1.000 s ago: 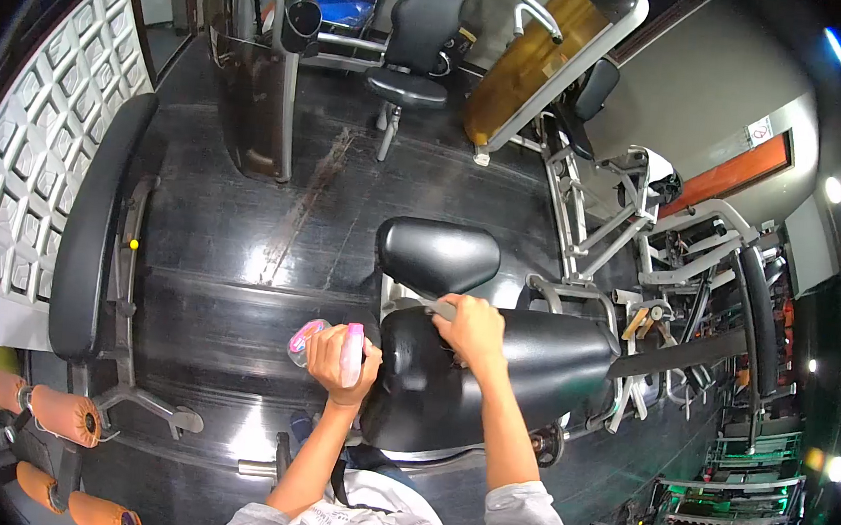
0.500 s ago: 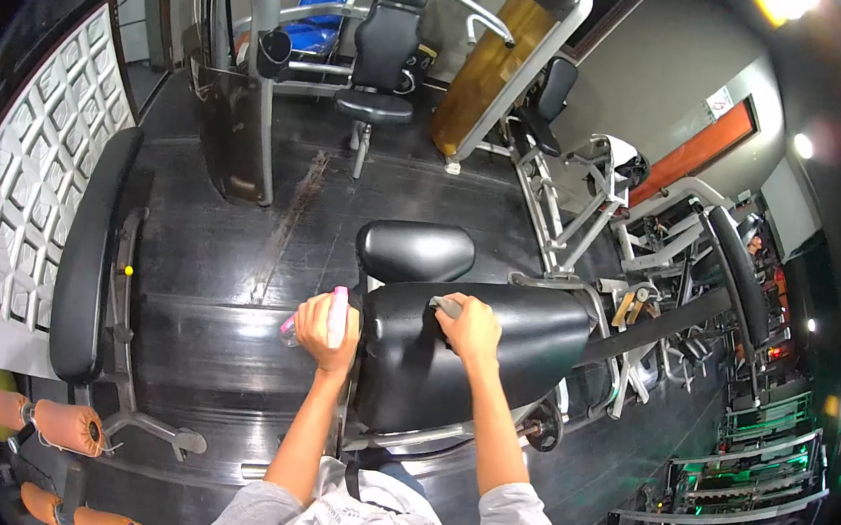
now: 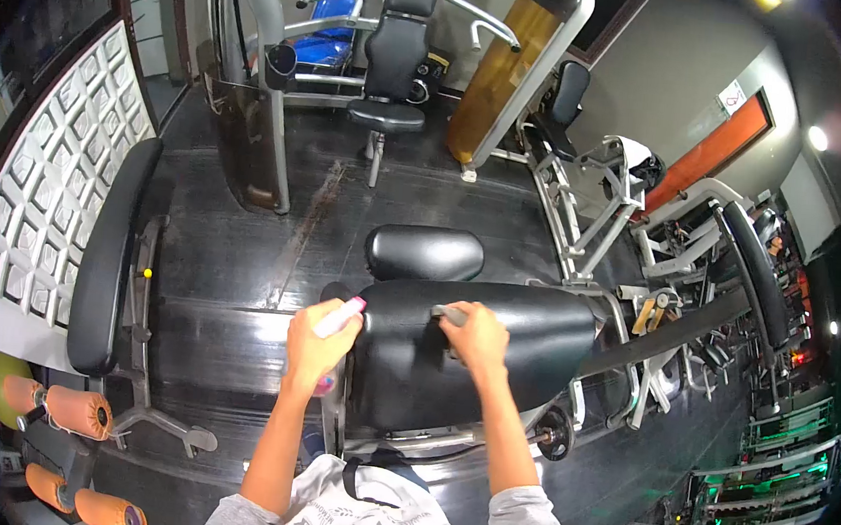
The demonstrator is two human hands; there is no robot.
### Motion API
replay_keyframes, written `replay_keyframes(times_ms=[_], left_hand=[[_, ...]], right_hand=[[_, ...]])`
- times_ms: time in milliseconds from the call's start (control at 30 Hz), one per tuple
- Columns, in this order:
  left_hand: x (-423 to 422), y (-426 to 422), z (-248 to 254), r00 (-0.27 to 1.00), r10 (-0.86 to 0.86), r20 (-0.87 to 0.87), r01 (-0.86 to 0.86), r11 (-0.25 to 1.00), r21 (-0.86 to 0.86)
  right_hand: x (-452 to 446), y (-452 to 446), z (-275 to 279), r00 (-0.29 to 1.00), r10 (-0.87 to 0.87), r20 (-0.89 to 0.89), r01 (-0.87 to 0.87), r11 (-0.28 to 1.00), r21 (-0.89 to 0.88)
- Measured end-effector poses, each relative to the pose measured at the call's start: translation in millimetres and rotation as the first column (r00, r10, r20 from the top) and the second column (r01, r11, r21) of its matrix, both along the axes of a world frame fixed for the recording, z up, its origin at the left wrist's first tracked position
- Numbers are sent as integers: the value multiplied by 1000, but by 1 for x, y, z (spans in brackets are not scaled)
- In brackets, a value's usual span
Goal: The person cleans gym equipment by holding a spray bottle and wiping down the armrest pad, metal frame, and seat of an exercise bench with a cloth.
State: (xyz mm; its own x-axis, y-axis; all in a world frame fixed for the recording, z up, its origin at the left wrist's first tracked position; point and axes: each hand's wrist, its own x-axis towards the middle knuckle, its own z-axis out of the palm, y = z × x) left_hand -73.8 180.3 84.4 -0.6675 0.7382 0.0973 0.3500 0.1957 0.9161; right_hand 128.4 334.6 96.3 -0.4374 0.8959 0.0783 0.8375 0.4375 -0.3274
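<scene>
My left hand is closed around a spray bottle with a white and pink top. Part of its clear, pinkish body shows below the hand, and the rest is hidden by my fingers. The bottle is by the left end of a black padded bench seat. Over the middle of that seat, my right hand grips a small grey cloth, mostly covered by the fingers. A smaller black pad lies just beyond the seat.
A weight machine with a black seat stands ahead. To the left are a long black bench and orange foam rollers. A weight plate sits by the bench's near right side. Metal racks stand at right.
My left hand has tilted the spray bottle, its top now leaning right toward the seat. My right hand has shifted slightly right with the cloth. The whole view has moved a little.
</scene>
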Motion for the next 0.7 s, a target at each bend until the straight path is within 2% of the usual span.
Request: replay_keyframes(times_ms=[33,67,100,167,233,300,333,400,433,500,567,633,700], left_hand=[[1,2,-7,992,-97,84,100,995,-32],[5,7,-25,968,-158,197,143,986,89],[11,10,-19,897,-202,394,177,979,98],[24,20,-27,779,-306,547,215,950,226],[32,28,-36,768,-333,547,249,942,224],[38,37,-37,593,-308,744,191,951,241],[42,41,-36,559,-308,770,181,951,250],[46,45,-36,521,-320,791,201,947,251],[47,48,-36,486,-342,805,222,938,265],[52,53,-35,495,-371,785,215,928,303],[53,56,-33,518,-360,776,308,925,224],[53,57,-32,528,-348,775,295,930,217],[54,57,-32,540,-249,804,212,965,157]], right_hand=[[5,10,4,999,-33,16,33,999,5],[7,20,8,996,-86,15,87,995,-51],[4,29,9,997,-79,17,80,992,-98],[-10,34,1,997,-47,59,51,996,-73],[-37,25,-10,999,2,38,1,996,-89],[-54,14,-18,984,169,-63,-174,981,-85],[-50,14,-15,983,172,-59,-177,980,-95],[-39,15,-1,944,307,-123,-327,926,-191],[-31,20,10,958,284,-35,-281,909,-307],[-5,40,6,951,308,17,-297,929,-219],[12,59,13,961,269,72,-255,954,-158],[13,76,15,974,206,99,-186,966,-182],[1,84,8,957,270,107,-245,948,-203]])
